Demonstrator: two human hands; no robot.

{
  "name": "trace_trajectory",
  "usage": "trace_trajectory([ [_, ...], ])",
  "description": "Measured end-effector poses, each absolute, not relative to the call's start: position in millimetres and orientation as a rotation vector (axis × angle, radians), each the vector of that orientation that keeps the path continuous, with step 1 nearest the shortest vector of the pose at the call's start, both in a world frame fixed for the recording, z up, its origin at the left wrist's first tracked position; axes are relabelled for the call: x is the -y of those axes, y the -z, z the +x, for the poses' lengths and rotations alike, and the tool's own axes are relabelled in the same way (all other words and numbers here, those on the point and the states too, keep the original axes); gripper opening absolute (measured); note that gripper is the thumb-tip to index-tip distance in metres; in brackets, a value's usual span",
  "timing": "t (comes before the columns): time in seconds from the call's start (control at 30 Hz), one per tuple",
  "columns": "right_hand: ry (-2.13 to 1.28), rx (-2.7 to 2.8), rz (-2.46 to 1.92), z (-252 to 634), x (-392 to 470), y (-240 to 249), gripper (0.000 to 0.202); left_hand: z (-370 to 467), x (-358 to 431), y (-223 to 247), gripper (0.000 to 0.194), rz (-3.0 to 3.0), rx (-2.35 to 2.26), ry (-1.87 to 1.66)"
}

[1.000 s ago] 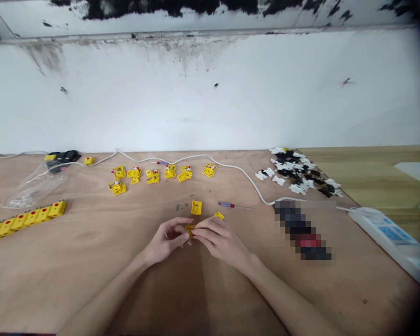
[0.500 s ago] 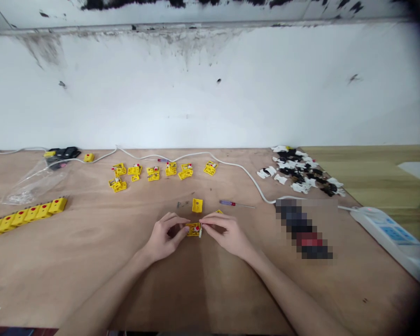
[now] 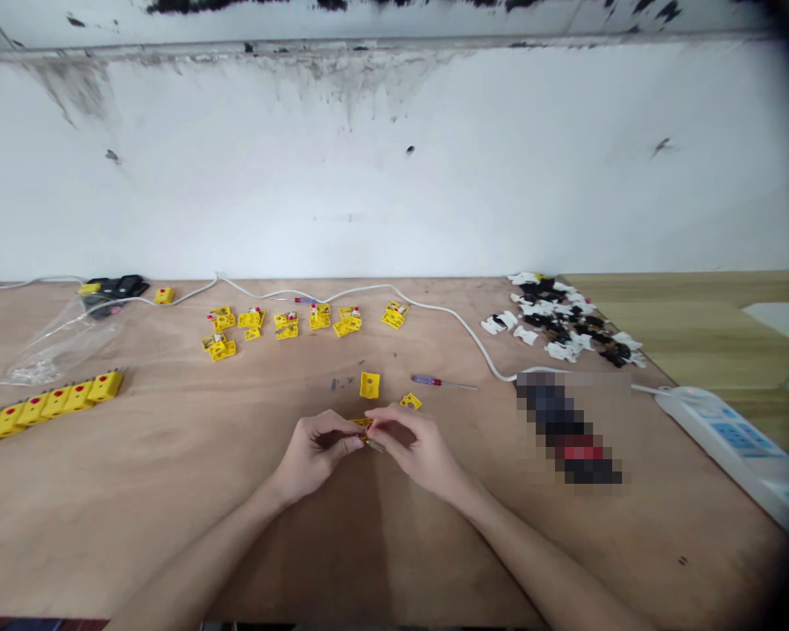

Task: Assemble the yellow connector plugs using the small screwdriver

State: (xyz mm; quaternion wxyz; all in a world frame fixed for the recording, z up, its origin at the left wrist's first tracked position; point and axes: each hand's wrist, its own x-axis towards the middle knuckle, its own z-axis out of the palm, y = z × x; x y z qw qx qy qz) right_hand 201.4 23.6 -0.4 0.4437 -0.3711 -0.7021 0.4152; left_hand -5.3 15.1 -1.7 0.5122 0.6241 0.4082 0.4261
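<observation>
Between the thumb and fingers of my left hand is a small yellow plastic housing, open side up, just above the table. My right hand is closed in a pinch over the housing's right end, covering most of its red button. Whatever those fingertips grip is hidden. A small metal-looking strip sticks out below them. Beyond my hands a yellow cover lies beside a few tiny dark metal parts. A smaller yellow piece rests by my right fingers.
A screwdriver lies beyond my right hand. Several opened yellow housings sit in back. Closed yellow boxes form a row at left, near a plastic bag. Black and white pieces, a white cable and a power strip are rightward.
My right hand has shifted left, its fingertips now covering the housing's right end and red button. The strip, upright before, now slants. The smaller yellow piece has come into fuller view.
</observation>
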Motion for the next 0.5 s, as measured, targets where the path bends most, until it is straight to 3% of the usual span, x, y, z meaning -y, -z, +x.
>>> trace_trajectory([
  [0.13,-1.09,1.841,-0.946,206,-24,-6,0.013,-5,-18,5,0.013,1.525,-1.07,-1.122],
  [0.27,-0.916,1.905,-0.941,212,-28,-4,0.013,-6,-22,7,0.01,1.787,-1.14,-1.113],
  [0.5,-0.794,1.966,-0.994,226,-41,15,0.016,-12,-27,10,0.045,2.153,-1.189,-0.885],
])
